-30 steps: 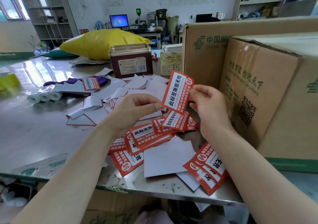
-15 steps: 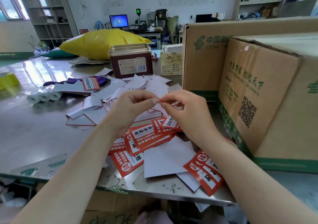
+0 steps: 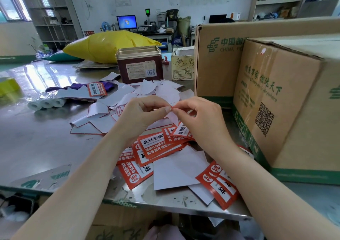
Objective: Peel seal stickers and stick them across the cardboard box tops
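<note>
Thumb and forefinger of the left hand (image 3: 141, 114) and of the right hand (image 3: 200, 118) meet tip to tip, both pinching the red top corner of one seal sticker (image 3: 181, 129) — the sticker hangs down behind the right hand, its red-and-white face partly hidden by the palm. The other fingers of both hands are loosely curled.

Below the hands lies a loose heap of red stickers (image 3: 156, 147), white panels printed in black Chinese characters; more of them (image 3: 220, 186) lie at the near table edge, overlapped by a blank white sheet (image 3: 176, 169). Past the hands spreads a scatter of peeled white backing papers (image 3: 114, 99).

All of it lies on a shiny steel table (image 3: 36, 140). To the right stand two cardboard boxes: the nearer box (image 3: 276, 99) carries green Chinese lettering and a QR code under clear tape, and it hides part of the farther box (image 3: 219, 68), on which "CHINA P" and a green logo can be read.

Farther back stand a dark red tin (image 3: 139, 64) with a barcode label, a small scribbled carton (image 3: 182, 64), three white paper rolls (image 3: 47, 103) and a yellow bag (image 3: 108, 46). The room behind holds shelving — and a desk with a lit monitor (image 3: 127, 22).
</note>
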Demonstrator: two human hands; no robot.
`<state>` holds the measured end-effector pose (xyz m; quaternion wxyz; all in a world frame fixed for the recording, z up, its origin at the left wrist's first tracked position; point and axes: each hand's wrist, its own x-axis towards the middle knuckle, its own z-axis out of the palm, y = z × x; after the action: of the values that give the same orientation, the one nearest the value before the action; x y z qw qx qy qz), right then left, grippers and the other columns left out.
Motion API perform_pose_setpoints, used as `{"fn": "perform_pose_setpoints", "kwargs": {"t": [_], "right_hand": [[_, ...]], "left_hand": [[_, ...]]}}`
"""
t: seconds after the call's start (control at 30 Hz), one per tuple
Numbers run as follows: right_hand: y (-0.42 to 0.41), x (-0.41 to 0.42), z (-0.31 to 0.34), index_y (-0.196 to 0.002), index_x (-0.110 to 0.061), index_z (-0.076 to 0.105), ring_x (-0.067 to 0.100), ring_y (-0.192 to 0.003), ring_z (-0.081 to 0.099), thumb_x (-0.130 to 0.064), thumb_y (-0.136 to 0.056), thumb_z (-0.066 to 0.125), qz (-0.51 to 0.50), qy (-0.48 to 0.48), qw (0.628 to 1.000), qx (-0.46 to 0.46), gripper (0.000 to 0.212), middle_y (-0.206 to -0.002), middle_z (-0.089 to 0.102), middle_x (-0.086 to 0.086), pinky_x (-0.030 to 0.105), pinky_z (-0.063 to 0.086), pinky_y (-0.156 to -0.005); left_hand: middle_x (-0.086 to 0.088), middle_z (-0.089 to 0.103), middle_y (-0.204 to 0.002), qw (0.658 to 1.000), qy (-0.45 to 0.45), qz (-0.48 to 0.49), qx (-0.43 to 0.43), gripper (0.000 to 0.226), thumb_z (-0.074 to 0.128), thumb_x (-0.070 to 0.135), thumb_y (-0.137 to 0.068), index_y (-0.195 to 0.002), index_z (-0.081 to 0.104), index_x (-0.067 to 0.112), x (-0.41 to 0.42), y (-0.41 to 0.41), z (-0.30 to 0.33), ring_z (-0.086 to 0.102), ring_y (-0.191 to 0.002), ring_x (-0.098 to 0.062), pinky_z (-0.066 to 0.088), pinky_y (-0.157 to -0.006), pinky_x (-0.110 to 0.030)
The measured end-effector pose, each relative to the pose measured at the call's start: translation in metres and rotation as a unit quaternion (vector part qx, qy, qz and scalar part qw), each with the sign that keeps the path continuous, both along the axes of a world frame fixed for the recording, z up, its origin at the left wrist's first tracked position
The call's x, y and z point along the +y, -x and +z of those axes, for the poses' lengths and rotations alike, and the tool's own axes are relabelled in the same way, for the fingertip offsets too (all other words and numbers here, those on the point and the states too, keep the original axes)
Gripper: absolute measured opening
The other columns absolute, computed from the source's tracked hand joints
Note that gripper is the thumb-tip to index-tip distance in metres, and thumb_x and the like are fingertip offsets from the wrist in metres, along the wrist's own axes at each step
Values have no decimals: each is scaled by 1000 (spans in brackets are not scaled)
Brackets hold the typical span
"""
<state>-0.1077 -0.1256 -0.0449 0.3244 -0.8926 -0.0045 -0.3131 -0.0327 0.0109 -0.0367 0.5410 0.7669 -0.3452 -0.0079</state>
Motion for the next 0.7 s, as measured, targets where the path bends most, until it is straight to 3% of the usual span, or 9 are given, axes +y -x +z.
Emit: {"fn": "perform_pose_setpoints", "kwargs": {"t": [0.27, 0.47, 0.7], "right_hand": [[0, 0, 0, -105, -16, 69, -6, -69, 48, -24, -88, 59, 4, -6, 1000, 4, 21, -96, 68, -2, 2, 36, -65], [2, 1, 2, -103, -16, 69, -4, -70, 50, -26, -87, 59, 9, -20, 1000, 14, 21, -85, 57, -12, 4, 37, -64], [-1, 0, 1, -103, -16, 68, -4, -69, 52, -26, -91, 54, -6, -56, 998, 21, 21, -83, 58, -12, 2, 37, -62]], "left_hand": [[9, 67, -83, 1000, -3, 3, -16, 13, 62, 16, -86, -88, 74, 22, 0, -1, -1, 61, -84, -7, 51, -74, -16], [11, 66, -85, 1000, 6, -11, -8, 11, 65, 16, -83, -86, 75, 21, 1, -2, -2, 61, -85, -8, 52, -76, -19], [12, 65, -91, 1000, 23, -10, 0, 14, 64, 12, -84, -84, 75, 21, 0, -1, -2, 61, -89, 0, 48, -75, -10]]}}
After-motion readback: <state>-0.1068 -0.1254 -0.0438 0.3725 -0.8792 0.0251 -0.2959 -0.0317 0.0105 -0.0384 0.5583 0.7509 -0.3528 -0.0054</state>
